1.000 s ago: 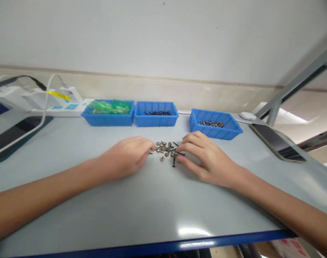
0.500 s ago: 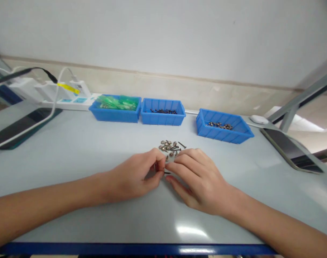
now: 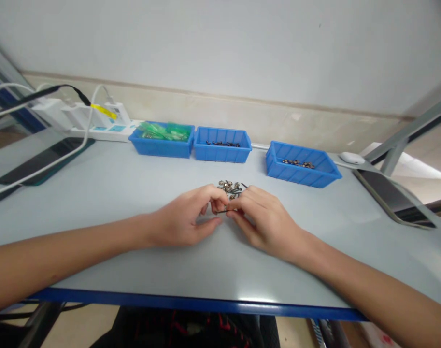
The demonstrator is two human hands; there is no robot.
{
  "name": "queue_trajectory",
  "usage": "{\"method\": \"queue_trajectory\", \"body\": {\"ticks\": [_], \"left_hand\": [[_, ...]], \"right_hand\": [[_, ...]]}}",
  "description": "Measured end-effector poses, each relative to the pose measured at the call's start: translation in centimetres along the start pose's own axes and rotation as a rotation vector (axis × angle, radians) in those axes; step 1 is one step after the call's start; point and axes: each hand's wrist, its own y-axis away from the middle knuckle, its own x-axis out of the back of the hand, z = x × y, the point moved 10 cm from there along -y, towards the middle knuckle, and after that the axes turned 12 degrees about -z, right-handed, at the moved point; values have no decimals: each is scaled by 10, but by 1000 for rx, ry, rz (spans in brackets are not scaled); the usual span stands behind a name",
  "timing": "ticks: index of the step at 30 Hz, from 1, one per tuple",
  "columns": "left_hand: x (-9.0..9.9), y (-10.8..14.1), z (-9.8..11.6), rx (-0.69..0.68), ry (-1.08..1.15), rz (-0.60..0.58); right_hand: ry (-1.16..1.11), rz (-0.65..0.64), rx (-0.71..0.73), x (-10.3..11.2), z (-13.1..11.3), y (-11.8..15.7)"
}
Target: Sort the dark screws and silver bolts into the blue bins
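Observation:
A thin dark screw point(image 3: 221, 211) lies level between my two hands. The thumb and fingertips of my right hand point(image 3: 269, 222) are closed on one end of it. My left hand point(image 3: 187, 217) is at its other end, with thumb and curled fingers apart and the screw in the gap between them. Just beyond the fingertips, a small pile of loose screws point(image 3: 229, 186), some with shiny heads and some long and dark, lies on the table. My fingers hide the near part of that pile.
Along the back stand a blue bin point(image 3: 162, 148) with green plastic bags, a blue bin point(image 3: 222, 154) of dark screws and a blue bin point(image 3: 303, 175) of shiny-headed pieces. A phone point(image 3: 394, 198) lies right. At left are another phone point(image 3: 46, 159), cables and a power strip point(image 3: 111, 133).
My left thumb has parted from its fingers, letting go of the screw. My right fingertips have closed on it. The camera view has shifted, showing more below the table edge.

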Motion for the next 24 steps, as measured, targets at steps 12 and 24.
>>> {"method": "queue_trajectory", "body": {"ticks": [12,24], "left_hand": [[9,-1,-4,18,-6,77],[3,-6,-6,85,-102,-24]], "right_hand": [[-45,48,1,6,5,4],[-57,45,-8,9,8,3]]}}
